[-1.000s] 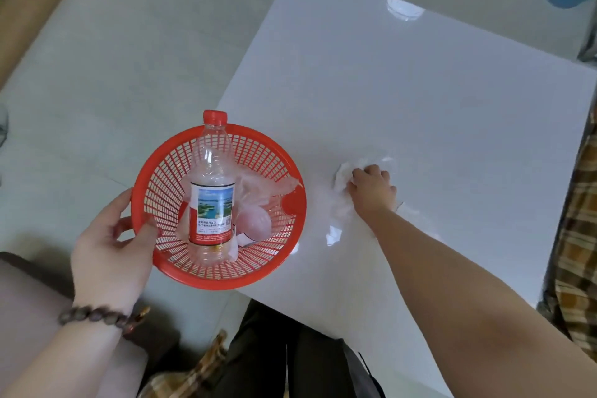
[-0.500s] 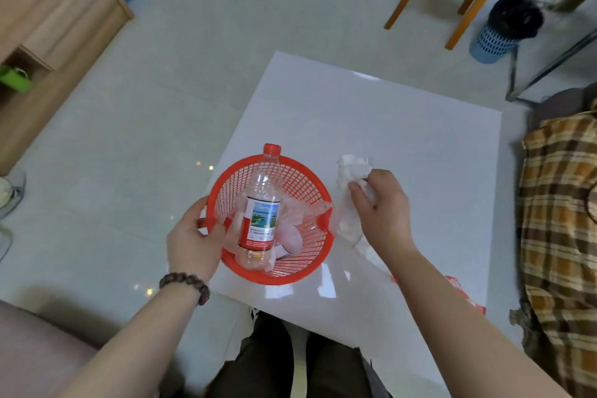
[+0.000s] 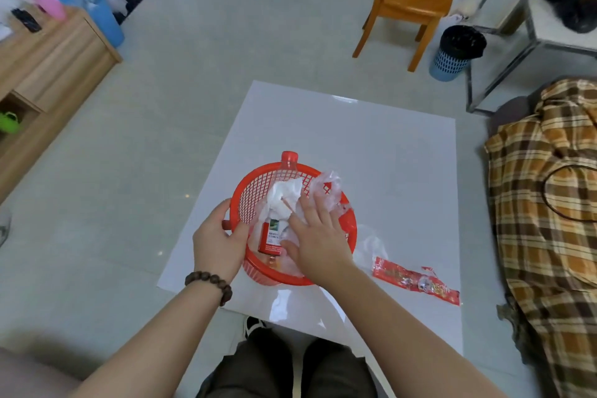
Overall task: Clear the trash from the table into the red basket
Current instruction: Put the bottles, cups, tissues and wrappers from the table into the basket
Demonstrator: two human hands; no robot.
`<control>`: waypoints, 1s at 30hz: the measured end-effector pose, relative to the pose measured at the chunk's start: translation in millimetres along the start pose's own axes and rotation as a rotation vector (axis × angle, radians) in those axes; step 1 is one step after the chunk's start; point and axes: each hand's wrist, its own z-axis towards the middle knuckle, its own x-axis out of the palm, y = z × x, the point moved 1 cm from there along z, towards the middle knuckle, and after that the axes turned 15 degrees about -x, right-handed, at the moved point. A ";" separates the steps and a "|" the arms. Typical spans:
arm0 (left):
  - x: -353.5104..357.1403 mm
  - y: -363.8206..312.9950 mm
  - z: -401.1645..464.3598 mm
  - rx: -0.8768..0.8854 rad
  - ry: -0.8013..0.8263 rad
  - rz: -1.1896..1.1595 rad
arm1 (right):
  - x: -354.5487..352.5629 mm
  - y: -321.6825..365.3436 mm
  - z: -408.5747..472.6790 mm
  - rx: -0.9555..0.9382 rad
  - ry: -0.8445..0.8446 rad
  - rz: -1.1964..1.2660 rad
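Trash is going in: the white tissue [image 3: 286, 197] that lay on the table [image 3: 371, 145] a second ago now sits in the red basket [image 3: 255, 191], right hand [image 3: 315, 236] spread loose above it, left hand [image 3: 219, 237] gripping the rim. One bottle [image 3: 274, 229] and one tissue inside; one red wrapper [image 3: 415, 281] and one clear plastic scrap [image 3: 371, 244] remain out.

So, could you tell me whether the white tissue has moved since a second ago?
Yes. The white tissue was on the table, to the right of the red basket; it now lies inside the basket, under the right hand.
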 end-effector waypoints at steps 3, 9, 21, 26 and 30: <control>1.7 3.2 -7.3 -0.020 0.004 0.015 | 2.4 -2.2 -3.0 -0.028 0.040 0.033; 15.7 11.9 -17.5 -0.115 -0.050 0.000 | -12.0 -16.3 -17.9 -0.085 -0.014 0.128; 52.8 42.9 -27.4 -0.251 -0.220 -0.005 | 13.4 -120.4 -79.6 0.036 -0.332 0.463; 59.2 59.8 -22.7 -0.253 -0.253 0.025 | 91.1 -177.7 -67.4 0.222 -0.099 0.419; 58.2 76.3 -9.8 -0.286 -0.284 0.046 | 149.9 -215.6 -53.4 0.288 0.190 0.275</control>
